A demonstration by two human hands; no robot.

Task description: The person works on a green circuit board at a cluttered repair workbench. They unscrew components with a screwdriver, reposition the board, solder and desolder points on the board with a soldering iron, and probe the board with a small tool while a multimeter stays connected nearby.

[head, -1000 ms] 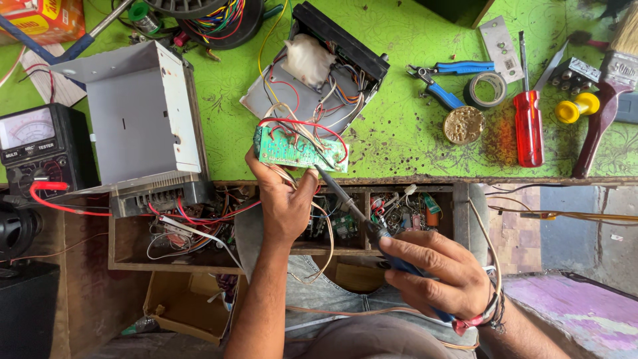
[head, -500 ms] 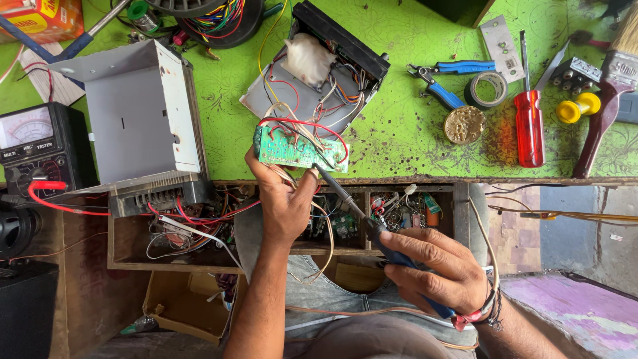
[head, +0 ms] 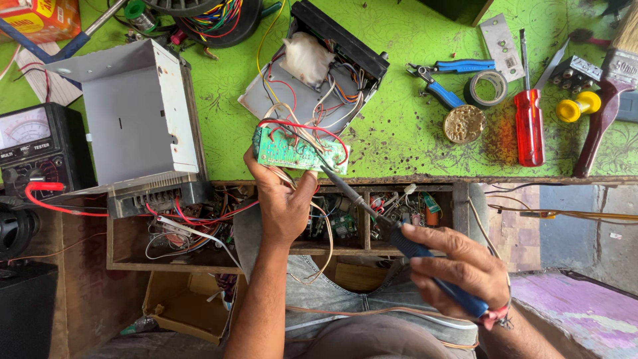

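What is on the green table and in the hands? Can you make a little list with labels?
left hand: holds a small green circuit board with red and white wires
right hand: grips a blue-handled soldering iron, tip at the board's edge
table: bright green patterned tabletop
nearby tools: red-handled screwdriver, blue-handled pliers
left side: grey metal case, black dial meter

Bright, even daylight fills the top-down view. The green bench (head: 399, 133) across the upper half is vividly lit, with only short, soft shadows beside the tools. The shelf (head: 279, 226) beneath it and the lower left corner fall into dim shade. Focus is sharp in the center; straight lines bend slightly toward the frame's edges.
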